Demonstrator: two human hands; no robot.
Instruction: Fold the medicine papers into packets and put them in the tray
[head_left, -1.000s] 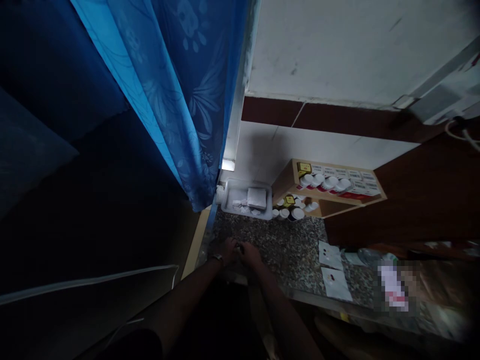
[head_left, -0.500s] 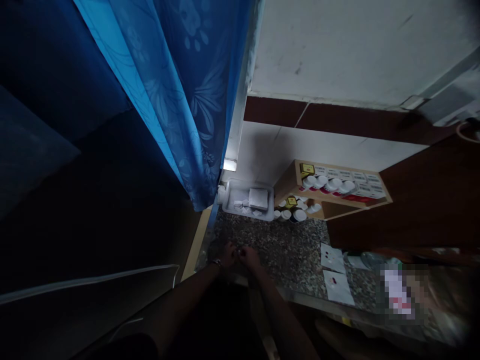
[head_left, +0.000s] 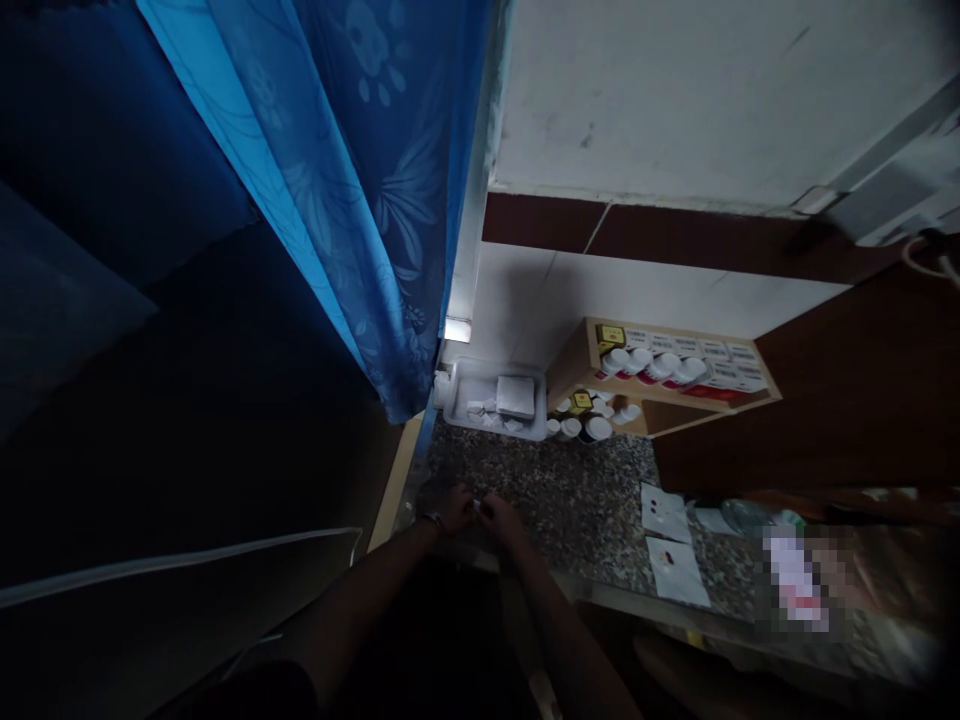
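Note:
My left hand (head_left: 455,510) and my right hand (head_left: 498,517) are close together over the near edge of the speckled stone counter (head_left: 555,490). Both are closed, their fingertips pinching a small white piece (head_left: 476,506), which looks like folded paper; dim light hides its detail. Beyond them, against the wall, stands a clear plastic tray (head_left: 457,432). In it lie a stack of white paper squares (head_left: 516,397) and several small folded white pieces (head_left: 491,418). To the right, two white paper sheets (head_left: 664,512) lie on the counter with small dark pills on them.
A small wooden shelf (head_left: 585,360) holds white-capped bottles (head_left: 663,368) and boxes (head_left: 731,377), with more bottles (head_left: 598,430) below it. A blue curtain (head_left: 405,250) hangs at the left. Farther right are a clear plastic item (head_left: 742,516) and a blurred-out patch (head_left: 799,585).
The small white piece between my fingertips shows more clearly now, and my fingers have shifted slightly around it. The view has moved a little; other things stay put.

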